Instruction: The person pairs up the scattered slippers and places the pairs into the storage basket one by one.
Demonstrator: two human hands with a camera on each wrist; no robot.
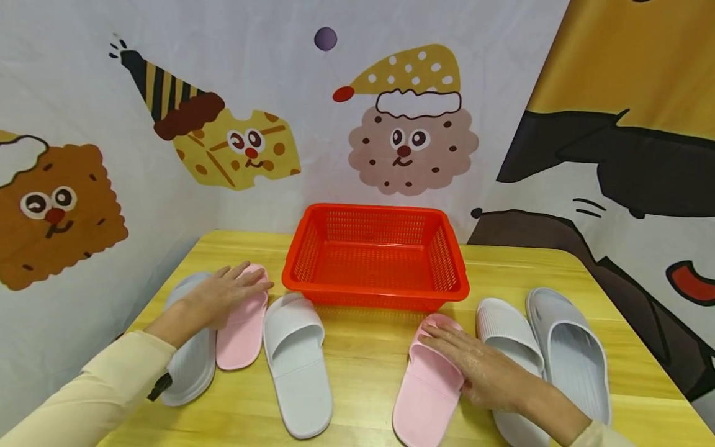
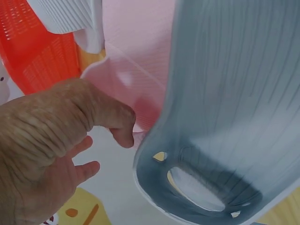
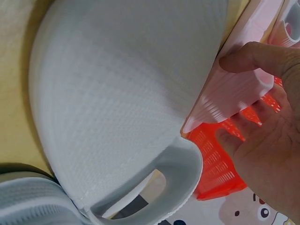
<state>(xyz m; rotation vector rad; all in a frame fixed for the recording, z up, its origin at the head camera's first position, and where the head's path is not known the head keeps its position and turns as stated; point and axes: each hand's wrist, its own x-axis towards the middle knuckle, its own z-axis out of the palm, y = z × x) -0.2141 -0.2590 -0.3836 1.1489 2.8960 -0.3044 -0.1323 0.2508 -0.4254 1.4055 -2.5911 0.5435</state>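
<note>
My left hand (image 1: 226,295) reaches over the upper part of the left pink slipper (image 1: 240,341), its fingers stretched toward the basket. In the left wrist view the thumb points down by that slipper's side edge. On the right, my other hand (image 1: 486,369) lies over the strap of the second pink slipper (image 1: 423,403) with fingers extended. Its thumb is at the slipper's side edge in the right wrist view. Beside the left pink slipper is a white slipper (image 1: 304,385); another white slipper (image 1: 511,329) sits partly hidden by my right forearm.
A red plastic basket (image 1: 374,295) stands at the back of the wooden table (image 1: 357,410), with no slippers inside. Grey slippers lie at the outer sides, one at left (image 1: 195,366) under my forearm and one at right (image 1: 578,354). A cartoon-printed cloth (image 1: 313,124) hangs behind.
</note>
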